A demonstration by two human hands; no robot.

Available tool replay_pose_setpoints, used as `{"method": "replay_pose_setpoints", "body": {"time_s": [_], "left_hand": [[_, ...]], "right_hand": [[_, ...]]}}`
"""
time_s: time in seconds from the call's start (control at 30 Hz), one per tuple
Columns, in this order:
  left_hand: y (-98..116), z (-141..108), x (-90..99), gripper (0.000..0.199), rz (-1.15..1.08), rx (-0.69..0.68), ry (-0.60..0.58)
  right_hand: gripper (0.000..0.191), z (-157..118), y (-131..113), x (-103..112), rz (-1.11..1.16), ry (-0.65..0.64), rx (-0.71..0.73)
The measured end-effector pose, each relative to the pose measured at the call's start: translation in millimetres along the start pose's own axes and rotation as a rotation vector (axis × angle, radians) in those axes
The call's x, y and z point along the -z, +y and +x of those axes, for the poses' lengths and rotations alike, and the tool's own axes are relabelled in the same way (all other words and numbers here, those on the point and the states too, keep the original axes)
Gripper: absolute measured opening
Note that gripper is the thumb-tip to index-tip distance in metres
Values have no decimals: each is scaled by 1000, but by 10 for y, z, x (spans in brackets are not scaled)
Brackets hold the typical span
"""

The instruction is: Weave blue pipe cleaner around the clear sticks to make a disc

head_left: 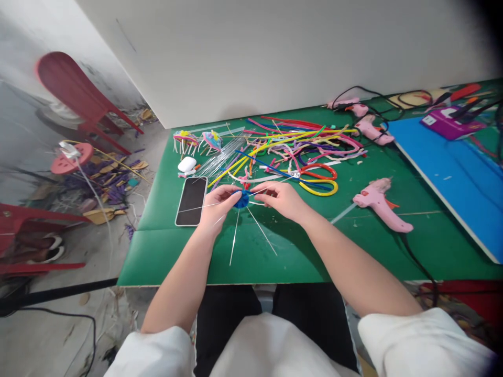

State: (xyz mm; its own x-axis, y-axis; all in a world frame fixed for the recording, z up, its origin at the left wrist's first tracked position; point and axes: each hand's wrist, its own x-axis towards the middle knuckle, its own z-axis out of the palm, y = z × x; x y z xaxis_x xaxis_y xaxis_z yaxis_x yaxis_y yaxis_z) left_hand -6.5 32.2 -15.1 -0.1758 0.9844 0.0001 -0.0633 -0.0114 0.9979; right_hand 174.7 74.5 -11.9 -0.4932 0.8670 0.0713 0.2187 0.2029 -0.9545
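Observation:
My left hand pinches the left edge of a small round blue piece, which looks like pipe cleaner wound around thin silvery wire spokes. Two long spokes point down toward the table's front edge, and others stick out to the sides. A small red bit shows at its top. At the right side of the disc, my right hand has thumb and fingers closed on a spoke; its fingertips partly hide the grip. Just left of my left hand lies a phone.
Behind my hands lie colourful pipe cleaners, a bundle of wires, scissors, a white earbud case and two small umbrella-shaped crafts. A pink glue gun and a blue board are on the right of the green table.

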Motion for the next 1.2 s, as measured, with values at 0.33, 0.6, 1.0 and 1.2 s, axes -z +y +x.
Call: {"method": "replay_pose_setpoints", "body": {"time_s": [0.33, 0.6, 1.0, 1.2], "left_hand": [[19, -43, -68, 22, 54, -10, -49], [-37, -51, -115, 26, 97, -25, 29], [-115, -54, -147, 22, 180, -77, 53], [78, -64, -6, 44, 151, 15, -247]], "right_hand": [[19, -9, 3, -119, -65, 101, 102], [26, -10, 18, -188, 18, 199, 38], [26, -21, 15, -241, 55, 194, -6], [26, 6, -10, -113, 108, 150, -84]]}}
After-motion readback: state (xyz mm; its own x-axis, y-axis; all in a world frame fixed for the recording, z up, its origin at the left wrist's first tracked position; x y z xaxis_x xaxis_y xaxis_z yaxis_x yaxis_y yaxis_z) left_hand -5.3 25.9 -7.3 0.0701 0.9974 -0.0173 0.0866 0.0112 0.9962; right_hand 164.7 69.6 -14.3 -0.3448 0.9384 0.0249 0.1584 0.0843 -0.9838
